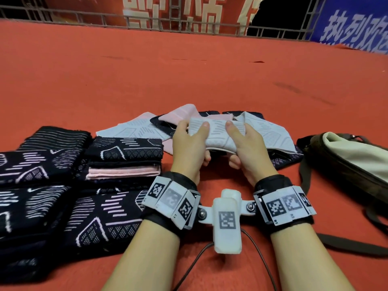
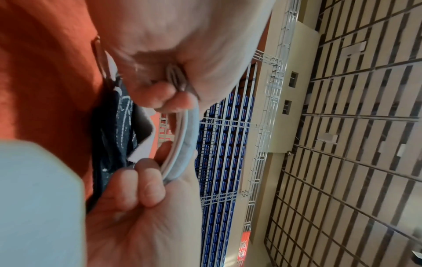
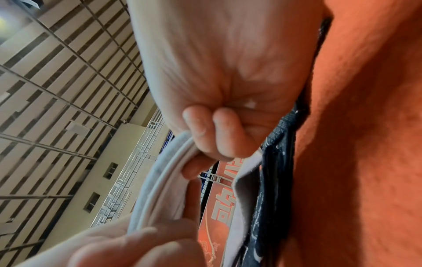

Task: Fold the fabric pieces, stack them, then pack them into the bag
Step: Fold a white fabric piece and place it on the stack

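A folded white fabric piece with a grey pattern (image 1: 216, 133) is held up just above the red floor. My left hand (image 1: 195, 141) grips its left end, thumb on top and fingers curled beneath. At the other end my right hand (image 1: 239, 143) grips the same way. The wrist views show the folded layered edge (image 2: 182, 144) (image 3: 160, 180) pinched between both hands. A stack of folded pieces (image 1: 126, 158), dark on top with a pink one in it, stands to the left. The olive and cream bag (image 1: 352, 156) lies to the right.
Several loose white, pink and dark pieces (image 1: 184, 114) lie behind my hands. Large dark patterned fabrics (image 1: 42, 164) cover the floor at the left. The bag's strap (image 1: 346, 242) trails along the floor at the right. A metal railing (image 1: 147, 22) with banners closes the far side.
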